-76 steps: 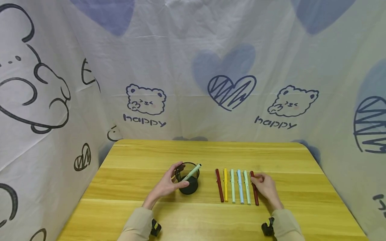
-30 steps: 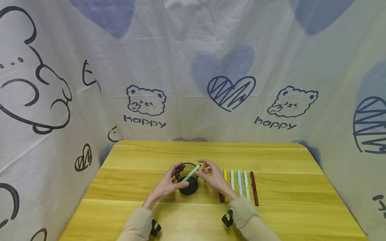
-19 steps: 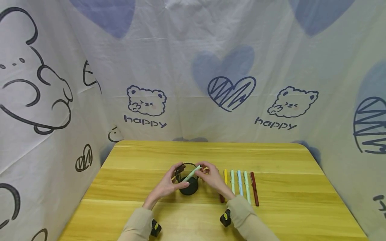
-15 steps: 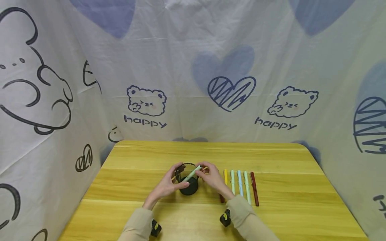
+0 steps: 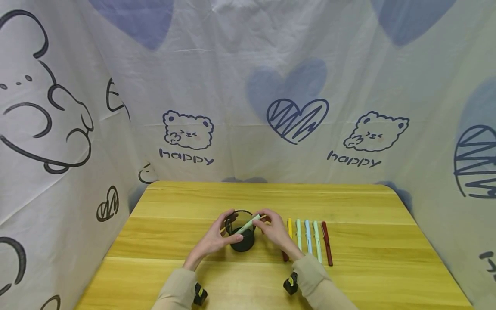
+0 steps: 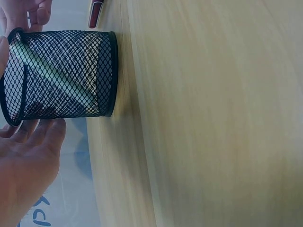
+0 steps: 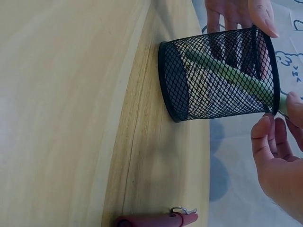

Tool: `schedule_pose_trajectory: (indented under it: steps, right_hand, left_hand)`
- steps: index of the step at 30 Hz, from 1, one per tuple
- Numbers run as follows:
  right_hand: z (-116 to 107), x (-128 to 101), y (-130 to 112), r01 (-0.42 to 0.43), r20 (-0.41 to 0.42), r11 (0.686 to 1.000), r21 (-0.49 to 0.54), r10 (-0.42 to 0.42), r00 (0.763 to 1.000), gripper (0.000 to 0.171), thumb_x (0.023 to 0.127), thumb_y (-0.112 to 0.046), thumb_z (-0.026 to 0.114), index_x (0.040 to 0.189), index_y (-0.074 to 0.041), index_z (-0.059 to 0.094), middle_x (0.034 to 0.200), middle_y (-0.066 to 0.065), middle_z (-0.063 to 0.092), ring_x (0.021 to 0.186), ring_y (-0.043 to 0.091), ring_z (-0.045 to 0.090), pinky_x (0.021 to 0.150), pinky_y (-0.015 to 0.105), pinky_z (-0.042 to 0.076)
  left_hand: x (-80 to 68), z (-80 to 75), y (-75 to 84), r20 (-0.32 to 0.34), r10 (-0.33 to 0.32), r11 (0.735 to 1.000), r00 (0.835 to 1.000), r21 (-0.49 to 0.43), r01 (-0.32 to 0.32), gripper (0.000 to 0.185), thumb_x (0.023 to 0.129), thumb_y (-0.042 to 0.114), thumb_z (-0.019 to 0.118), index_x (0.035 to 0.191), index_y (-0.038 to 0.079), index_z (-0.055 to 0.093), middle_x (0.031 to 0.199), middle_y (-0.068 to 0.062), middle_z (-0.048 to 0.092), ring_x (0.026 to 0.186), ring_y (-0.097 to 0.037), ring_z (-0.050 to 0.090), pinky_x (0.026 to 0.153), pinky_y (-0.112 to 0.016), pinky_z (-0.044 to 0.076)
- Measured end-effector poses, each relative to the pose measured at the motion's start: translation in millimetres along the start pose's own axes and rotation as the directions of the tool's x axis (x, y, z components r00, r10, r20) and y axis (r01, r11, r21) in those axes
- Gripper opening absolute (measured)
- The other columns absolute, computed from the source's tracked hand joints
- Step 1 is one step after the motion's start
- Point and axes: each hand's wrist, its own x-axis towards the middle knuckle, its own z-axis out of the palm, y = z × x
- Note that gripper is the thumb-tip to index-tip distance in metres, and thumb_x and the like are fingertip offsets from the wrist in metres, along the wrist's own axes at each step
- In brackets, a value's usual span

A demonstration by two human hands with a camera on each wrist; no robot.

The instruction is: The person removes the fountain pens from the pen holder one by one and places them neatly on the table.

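Black mesh pen cup (image 5: 241,232) upright on wooden counter (image 5: 193,267), left of centre; pale green pen (image 5: 248,224) inside it, tilted, bottom end at cup floor, top end sticking out over right rim; left hand (image 5: 212,237) wrapped round left side of cup, fingers curled on the mesh, thumb near front rim, so left grip grasping the cup; in left wrist view cup (image 6: 59,75) seen side-on with green pen (image 6: 52,75) running diagonally behind mesh, left hand (image 6: 26,170) against the rim; right hand (image 5: 276,229) just right of cup, fingertips pinching top end of green pen at the rim, right grip grasping that pen; right wrist view confirms: cup (image 7: 218,75), pen (image 7: 232,75) diagonal inside, right hand (image 7: 279,161) with fingertips closing on protruding pen end, left hand fingers (image 7: 236,12) on far side of cup; row of pens flat on counter right of cup, parallel, close but apart: dark red pen (image 5: 285,256) mostly hidden under right wrist, yellow pen (image 5: 289,227), mint pen (image 5: 299,232), light blue pen (image 5: 308,236), second pale green pen (image 5: 317,239), second dark red pen (image 5: 327,242); printed bear-and-heart cloth (image 5: 248,86) behind and at both sides of counter.
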Motion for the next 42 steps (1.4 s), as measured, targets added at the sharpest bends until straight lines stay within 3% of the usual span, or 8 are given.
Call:
schedule_pose_trajectory:
  steps: [8, 15, 20, 24, 33, 42]
  right_hand:
    - [-2.6, -8.2, -0.9, -0.008, -0.063, 0.994, 0.105, 0.015, 0.998, 0.018, 0.096, -0.008, 0.066, 0.111, 0.003, 0.069, 0.104, 0.02, 0.066, 0.082, 0.013, 0.061, 0.064, 0.023, 0.053]
    - [-5.5, -13.6, 6.1, 0.021, -0.083, 0.977, 0.213, -0.003, 0.997, 0.023, 0.099, -0.008, 0.063, 0.116, 0.007, 0.065, 0.108, 0.028, 0.067, 0.087, 0.011, 0.068, 0.075, 0.031, 0.06]
    - [-7.6, -16.3, 10.1, -0.007, -0.092, 0.931, 0.365, 0.044, 0.995, 0.024, 0.101, -0.006, 0.058, 0.119, 0.011, 0.058, 0.114, 0.033, 0.066, 0.095, 0.017, 0.072, 0.083, 0.032, 0.062]
    - [-8.7, -20.3, 10.3, 0.012, -0.125, 0.885, 0.465, 0.052, 0.991, 0.022, 0.104, -0.008, 0.054, 0.121, 0.006, 0.054, 0.12, 0.037, 0.065, 0.101, 0.017, 0.074, 0.09, 0.033, 0.062]
    - [-13.2, -26.6, 8.4, 0.021, -0.162, 0.821, 0.57, 0.087, 0.983, 0.018, 0.106, -0.014, 0.049, 0.12, -0.004, 0.05, 0.115, 0.028, 0.071, 0.11, 0.032, 0.073, 0.093, 0.038, 0.06]
    - [-23.4, -32.9, 11.2, -0.045, -0.137, 0.735, 0.677, 0.186, 0.973, 0.025, 0.108, -0.019, 0.047, 0.122, 0.001, 0.044, 0.111, 0.023, 0.074, 0.105, 0.026, 0.075, 0.094, 0.036, 0.06]
  left_hand:
    - [0.2, 0.1, -0.7, 0.003, 0.008, 1.0, 1.0, -0.021, -0.008, 0.087, 0.089, 0.016, 0.078, 0.159, 0.012, 0.025, 0.161, -0.018, 0.037, 0.153, -0.043, 0.026, 0.121, -0.067, 0.022]
    - [0.7, 0.0, -0.8, 0.007, 0.012, 0.999, 1.0, -0.032, -0.011, 0.088, 0.089, 0.016, 0.078, 0.159, 0.011, 0.025, 0.161, -0.018, 0.036, 0.153, -0.042, 0.026, 0.123, -0.064, 0.022]
    - [1.1, -0.2, -0.8, 0.01, 0.012, 1.0, 1.0, -0.023, -0.012, 0.088, 0.089, 0.016, 0.078, 0.159, 0.009, 0.024, 0.161, -0.018, 0.036, 0.153, -0.041, 0.026, 0.123, -0.064, 0.022]
    - [1.2, -0.6, -1.0, 0.012, 0.015, 1.0, 1.0, -0.014, -0.015, 0.089, 0.09, 0.016, 0.077, 0.159, 0.007, 0.023, 0.161, -0.019, 0.036, 0.153, -0.042, 0.025, 0.122, -0.066, 0.022]
    - [0.7, -0.1, -1.7, 0.002, 0.012, 1.0, 1.0, -0.007, -0.012, 0.086, 0.09, 0.017, 0.077, 0.159, 0.011, 0.026, 0.161, -0.017, 0.038, 0.153, -0.042, 0.026, 0.121, -0.067, 0.023]
    - [-0.2, 0.0, -0.3, 0.008, 0.011, 1.0, 1.0, -0.025, -0.011, 0.088, 0.09, 0.016, 0.077, 0.159, 0.009, 0.024, 0.161, -0.017, 0.037, 0.153, -0.041, 0.025, 0.122, -0.066, 0.021]
